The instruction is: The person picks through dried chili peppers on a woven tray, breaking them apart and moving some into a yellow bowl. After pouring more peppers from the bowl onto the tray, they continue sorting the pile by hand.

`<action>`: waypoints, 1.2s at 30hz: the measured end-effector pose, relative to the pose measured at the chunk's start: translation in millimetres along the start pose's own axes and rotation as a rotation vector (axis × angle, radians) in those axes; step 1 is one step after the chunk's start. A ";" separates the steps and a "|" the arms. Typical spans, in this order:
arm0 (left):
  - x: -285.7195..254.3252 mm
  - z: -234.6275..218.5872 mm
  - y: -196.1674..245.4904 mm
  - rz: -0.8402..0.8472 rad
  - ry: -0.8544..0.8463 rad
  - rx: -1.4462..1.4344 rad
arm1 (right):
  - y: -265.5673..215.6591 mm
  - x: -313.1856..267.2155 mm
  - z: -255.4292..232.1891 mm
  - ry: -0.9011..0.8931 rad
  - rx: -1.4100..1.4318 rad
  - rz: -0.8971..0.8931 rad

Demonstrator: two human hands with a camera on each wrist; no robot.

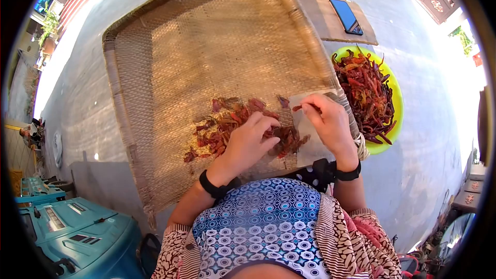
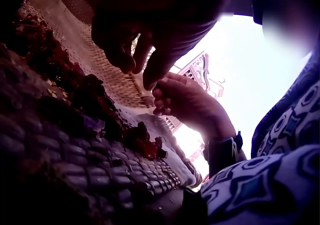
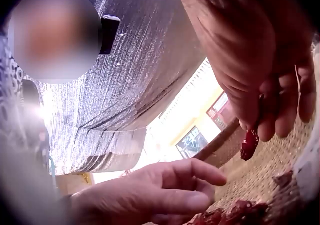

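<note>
1 dried chili (image 3: 249, 146): dark red, wrinkled, glossy highlights, pinched between thumb and fingers of the right hand (image 1: 328, 119), above a pale sheet (image 1: 312, 152) at the near right corner of the woven tray (image 1: 181, 57). Left hand (image 1: 250, 139): fingers loosely bent, apart, over chili pieces (image 1: 221, 134) (crumpled, bright red to near-black, yellow seeds among them) towards the near edge. Beyond the right edge: 1 yellow-green bowl (image 1: 397, 103), heaped with whole chilies (image 1: 367, 88).
</note>
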State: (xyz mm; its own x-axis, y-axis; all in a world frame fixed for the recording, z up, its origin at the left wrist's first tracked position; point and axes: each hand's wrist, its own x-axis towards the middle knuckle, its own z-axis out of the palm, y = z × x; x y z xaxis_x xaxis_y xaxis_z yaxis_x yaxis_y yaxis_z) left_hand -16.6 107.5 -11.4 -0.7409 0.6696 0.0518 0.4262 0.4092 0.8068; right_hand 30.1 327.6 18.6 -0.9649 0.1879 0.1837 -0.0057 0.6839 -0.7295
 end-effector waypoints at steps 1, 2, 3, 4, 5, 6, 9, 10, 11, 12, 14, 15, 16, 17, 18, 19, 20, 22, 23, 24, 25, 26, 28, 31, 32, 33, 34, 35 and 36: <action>-0.4 1.4 0.5 0.041 -0.077 -0.021 | 5.4 1.8 -12.5 0.089 -0.068 0.014; 0.4 2.6 1.3 0.047 -0.175 0.047 | 9.8 3.4 -24.7 0.177 -0.138 0.025; 0.4 6.8 0.4 0.094 -0.170 0.093 | 10.0 5.0 -34.3 0.258 -0.155 0.182; 0.5 12.0 -1.7 0.140 -0.165 0.142 | 19.4 6.6 -37.5 0.425 -0.310 0.104; 1.0 15.8 -3.9 0.188 -0.159 0.192 | 26.7 7.9 -38.7 0.594 -0.464 0.022; 1.5 17.9 -6.2 0.183 -0.165 0.219 | 25.4 6.3 -39.1 0.563 -0.420 0.027; 2.9 18.9 -10.3 0.164 -0.145 0.243 | 17.9 -5.5 -31.9 0.383 -0.127 0.062; 3.4 17.6 -10.7 0.156 -0.112 0.215 | 14.1 -10.0 -27.8 0.238 -0.072 0.024; 3.4 16.5 -11.4 0.147 -0.079 0.188 | 8.5 -13.1 -22.6 0.092 -0.015 -0.012; 2.9 15.7 -12.2 0.142 -0.062 0.191 | 4.2 -14.5 -15.5 0.026 -0.034 -0.054; 2.0 14.4 -13.1 0.135 -0.025 0.198 | 0.0 -16.2 -3.6 -0.106 -0.073 -0.142; 1.4 13.2 -10.1 0.136 -0.061 0.196 | 3.2 -17.2 -0.4 -0.147 -0.089 -0.191; 0.0 11.4 -5.0 0.137 -0.096 0.195 | 8.2 -18.3 4.2 -0.187 -0.105 -0.241; -1.4 10.6 -2.0 0.138 -0.131 0.193 | 12.1 -19.6 8.1 -0.228 -0.122 -0.290; -2.3 11.9 -2.8 0.163 -0.127 0.213 | 13.3 -20.9 11.0 -0.235 -0.125 -0.295; -2.2 14.9 -4.6 0.191 -0.123 0.230 | 13.3 -22.5 13.9 -0.241 -0.131 -0.299; -1.7 17.8 -5.0 0.220 -0.118 0.246 | 13.4 -24.1 16.7 -0.248 -0.140 -0.302; -0.8 18.3 -2.2 0.186 -0.148 0.248 | 14.1 -27.5 22.5 -0.230 -0.184 -0.333; -0.2 18.6 -1.6 0.175 -0.164 0.247 | 15.8 -28.5 25.8 -0.218 -0.210 -0.347; -0.8 19.4 -2.2 0.170 -0.155 0.257 | 19.5 -29.4 31.4 -0.185 -0.206 -0.367; -1.2 19.8 -3.5 0.168 -0.146 0.266 | 20.1 -29.2 32.6 -0.190 -0.208 -0.373; -1.2 20.7 -4.8 0.169 -0.137 0.274 | 20.3 -28.9 32.1 -0.194 -0.212 -0.378; -2.8 20.1 -7.4 0.170 -0.120 0.291 | 23.3 -28.7 33.9 -0.183 -0.217 -0.411; -4.1 16.0 3.7 0.113 -0.085 0.256 | 27.8 -27.6 35.7 -0.213 -0.158 -0.401; -4.7 12.1 10.6 0.071 -0.070 0.221 | 25.1 -28.0 31.7 -0.241 -0.151 -0.330; -4.8 9.1 14.5 0.030 -0.057 0.188 | 23.5 -25.8 26.5 -0.202 -0.151 -0.301; -4.8 7.4 14.4 0.029 -0.075 0.187 | 22.5 -23.6 20.8 -0.163 -0.151 -0.271; -4.9 5.2 14.8 0.067 -0.126 0.221 | 21.4 -22.2 13.2 -0.124 -0.150 -0.243; -5.4 2.9 15.5 0.104 -0.175 0.257 | 18.8 -18.7 0.5 -0.050 -0.208 -0.211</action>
State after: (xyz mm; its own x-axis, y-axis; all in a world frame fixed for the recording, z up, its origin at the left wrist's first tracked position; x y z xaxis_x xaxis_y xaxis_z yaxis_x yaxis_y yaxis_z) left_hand -4.5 112.1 -1.0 -0.5952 0.8036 0.0062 0.6286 0.4607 0.6266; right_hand 47.9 336.6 1.2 -0.9598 -0.0049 0.2807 -0.1585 0.8347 -0.5274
